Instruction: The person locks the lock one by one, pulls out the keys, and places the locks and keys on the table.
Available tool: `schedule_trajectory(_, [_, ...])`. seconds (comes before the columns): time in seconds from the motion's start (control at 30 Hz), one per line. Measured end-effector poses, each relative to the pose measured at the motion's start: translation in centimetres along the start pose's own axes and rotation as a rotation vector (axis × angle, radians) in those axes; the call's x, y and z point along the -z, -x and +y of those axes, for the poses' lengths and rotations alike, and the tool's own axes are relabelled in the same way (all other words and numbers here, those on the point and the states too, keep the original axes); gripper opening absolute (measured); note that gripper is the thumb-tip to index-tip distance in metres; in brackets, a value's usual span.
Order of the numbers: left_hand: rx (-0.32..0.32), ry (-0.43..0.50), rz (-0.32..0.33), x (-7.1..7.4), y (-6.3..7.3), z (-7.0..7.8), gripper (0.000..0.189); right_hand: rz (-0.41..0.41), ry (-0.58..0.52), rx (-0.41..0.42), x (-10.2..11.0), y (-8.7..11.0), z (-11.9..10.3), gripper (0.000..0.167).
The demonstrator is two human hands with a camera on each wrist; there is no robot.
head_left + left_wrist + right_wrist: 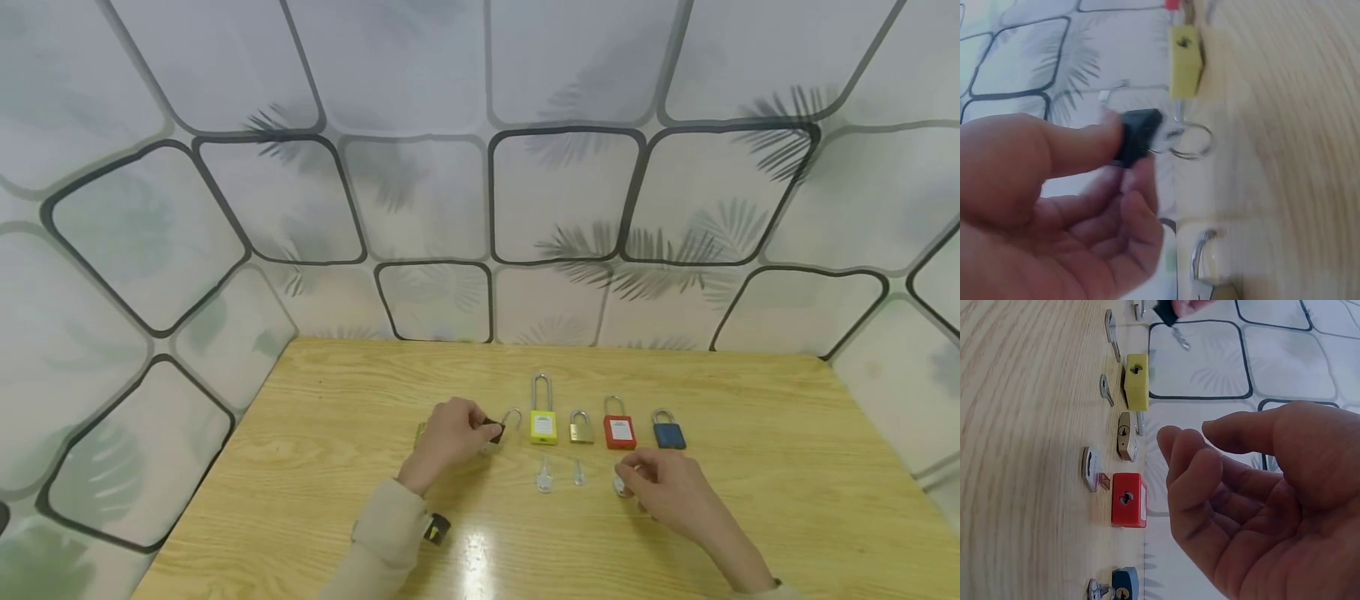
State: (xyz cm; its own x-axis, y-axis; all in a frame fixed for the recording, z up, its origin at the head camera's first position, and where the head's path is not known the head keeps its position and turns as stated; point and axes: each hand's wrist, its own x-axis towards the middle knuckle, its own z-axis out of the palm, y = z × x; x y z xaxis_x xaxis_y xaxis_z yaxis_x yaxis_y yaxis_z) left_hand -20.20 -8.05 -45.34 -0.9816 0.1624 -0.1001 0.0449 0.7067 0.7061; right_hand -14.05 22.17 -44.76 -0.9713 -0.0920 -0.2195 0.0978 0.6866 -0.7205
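Observation:
My left hand (453, 433) pinches a black padlock (492, 430) between thumb and fingers, its silver shackle (513, 414) standing open. A key ring (1191, 142) with a silver key shows beside that padlock in the left wrist view; whether the key is in it I cannot tell. My right hand (663, 492) hovers near a silver key (1090, 469) with a reddish tag beside it. Its fingers curl loosely around nothing, thumb apart. Beyond the hands stand a yellow padlock (543, 427), a small brass padlock (581, 432), a red padlock (620, 432) and a blue padlock (669, 435).
Two loose keys lie before the yellow and brass padlocks, a larger key (543, 482) and a smaller key (579, 475). More keys (1100, 590) sit by the blue padlock. Another brass padlock (420, 432) is partly hidden behind my left hand. A patterned curtain (547, 200) borders the wooden table (360, 367).

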Motion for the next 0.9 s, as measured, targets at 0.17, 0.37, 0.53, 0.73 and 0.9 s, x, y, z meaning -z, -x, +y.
schedule_trajectory(0.17, [-0.026, 0.099, 0.013, 0.2, -0.1, 0.7, 0.022, 0.045, 0.025, 0.086, 0.1, -0.1, -0.8, 0.021])
schedule_trajectory(0.37, [-0.106, 0.284, 0.027, -0.4, 0.0, 1.4, 0.018, 0.137, 0.006, 0.229, -0.1, 0.0, -1.9, 0.014])
schedule_trajectory(0.53, [-0.153, 0.382, -0.011, -1.6, 0.5, 1.9, 0.018, 0.232, -0.036, 0.329, -0.7, 0.0, -2.5, 0.009])
schedule_trajectory(0.73, [-0.176, 0.48, -0.019, -2.7, 1.0, 2.3, 0.016, 0.341, -0.12, 0.51, -1.3, 0.0, -3.4, 0.006])
schedule_trajectory(0.9, [-0.229, 0.563, -0.051, -3.2, 1.4, 2.8, 0.015, 0.414, -0.112, 0.624, -1.6, -0.2, -3.9, 0.01])
